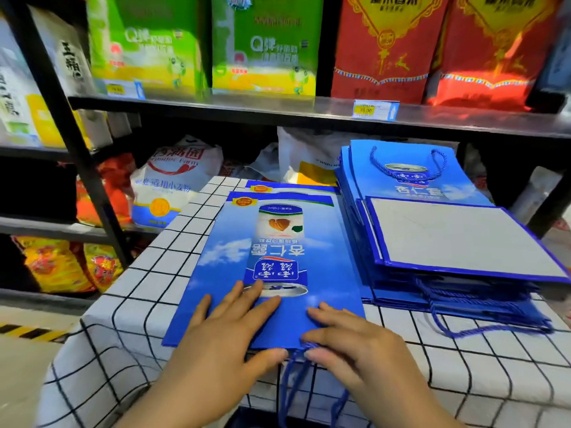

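A flattened blue paper gift bag (272, 242) printed with a drink can lies on the checked tablecloth (160, 267), its open end toward me. My left hand (222, 332) rests flat on its near part, fingers straight and spread. My right hand (349, 338) presses on the bag's near right corner, with the thumb at the bag's edge. The bag's blue rope handles (296, 387) hang over the table's front edge between my thumbs. Another flat bag (287, 188) lies under it, showing at the far end.
A stack of the same blue bags (432, 242) lies at the right, rope handles trailing off its near side. Behind the table stand black shelves (278, 109) holding green and red boxes, flour sacks (173, 183) and snack packets. A price tag (375, 110) hangs on the shelf edge.
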`<state>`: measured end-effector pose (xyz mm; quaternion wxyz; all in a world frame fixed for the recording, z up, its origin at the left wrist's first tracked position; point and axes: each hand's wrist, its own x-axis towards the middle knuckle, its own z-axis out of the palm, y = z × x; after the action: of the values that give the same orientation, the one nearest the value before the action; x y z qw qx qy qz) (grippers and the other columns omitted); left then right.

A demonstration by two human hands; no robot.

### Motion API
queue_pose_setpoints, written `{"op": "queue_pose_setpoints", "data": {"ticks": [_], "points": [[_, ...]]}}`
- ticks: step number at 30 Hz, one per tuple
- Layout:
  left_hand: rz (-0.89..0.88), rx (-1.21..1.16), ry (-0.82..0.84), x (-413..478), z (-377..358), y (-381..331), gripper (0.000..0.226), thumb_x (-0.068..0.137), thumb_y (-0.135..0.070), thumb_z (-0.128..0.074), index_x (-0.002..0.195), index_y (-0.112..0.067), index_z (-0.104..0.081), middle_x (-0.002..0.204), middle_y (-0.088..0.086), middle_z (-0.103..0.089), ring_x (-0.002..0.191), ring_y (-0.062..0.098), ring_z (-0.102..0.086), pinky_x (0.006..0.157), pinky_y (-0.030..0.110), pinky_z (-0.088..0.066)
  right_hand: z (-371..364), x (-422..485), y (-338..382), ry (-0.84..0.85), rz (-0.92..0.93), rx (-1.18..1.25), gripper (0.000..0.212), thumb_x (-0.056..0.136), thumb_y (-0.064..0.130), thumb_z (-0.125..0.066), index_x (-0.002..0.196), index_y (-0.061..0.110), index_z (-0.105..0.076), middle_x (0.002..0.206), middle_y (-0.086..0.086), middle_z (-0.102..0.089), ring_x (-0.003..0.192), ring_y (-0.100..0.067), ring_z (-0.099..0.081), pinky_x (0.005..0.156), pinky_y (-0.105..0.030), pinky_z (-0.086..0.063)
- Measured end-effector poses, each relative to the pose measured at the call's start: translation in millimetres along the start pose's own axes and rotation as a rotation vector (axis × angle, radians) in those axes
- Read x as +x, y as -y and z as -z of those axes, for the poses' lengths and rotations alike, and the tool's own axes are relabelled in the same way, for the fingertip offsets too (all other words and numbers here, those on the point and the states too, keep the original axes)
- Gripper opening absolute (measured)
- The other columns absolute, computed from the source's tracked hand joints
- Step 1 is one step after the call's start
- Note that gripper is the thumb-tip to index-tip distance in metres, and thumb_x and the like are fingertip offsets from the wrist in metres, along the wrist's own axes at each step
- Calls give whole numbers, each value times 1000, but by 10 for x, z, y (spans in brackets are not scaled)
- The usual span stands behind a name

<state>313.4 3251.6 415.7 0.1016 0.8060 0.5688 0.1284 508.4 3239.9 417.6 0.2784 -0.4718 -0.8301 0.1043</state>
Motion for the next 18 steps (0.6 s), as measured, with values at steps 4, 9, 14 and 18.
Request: {"op": "queue_pose_setpoints", "data": {"ticks": [4,9,14,18], "points": [[6,-487,-47,-96,80,-80,40,60,-70,-24,97,-83,-26,114,-63,-20,117,-32,-17,100,3,3,44,25,12,-97,-124,161,33,75,70,-35,101,51,-44,108,40,-51,98,8,-57,78,-15,-46],[-1,-328,-46,-140,5,-231,38,52,-75,-24,84,-62,-41,107,-53,-37,110,-36,-12,106,12,4,81,100,66,-237,-236,326,12,78,44,-52,71,37,-60,77,19,-67,72,-3,-63,70,-25,-48],[36,-222,-147,-120,25,-340,27,75,-64,-51,92,-43,-54,100,-37,-36,99,-28,-22,107,18,-4,60,102,74,-293,-340,397,17,90,21,-53,74,24,-59,76,15,-67,71,-4,-63,72,-26,-47],[41,-164,-202,-83,-25,-407,41,69,-68,-49,99,-41,-55,94,-29,-42,90,-12,-33,105,27,-20,61,109,99,-310,-387,429,17,90,22,-50,74,23,-56,77,16,-67,70,-3,-62,71,-28,-48]]}}
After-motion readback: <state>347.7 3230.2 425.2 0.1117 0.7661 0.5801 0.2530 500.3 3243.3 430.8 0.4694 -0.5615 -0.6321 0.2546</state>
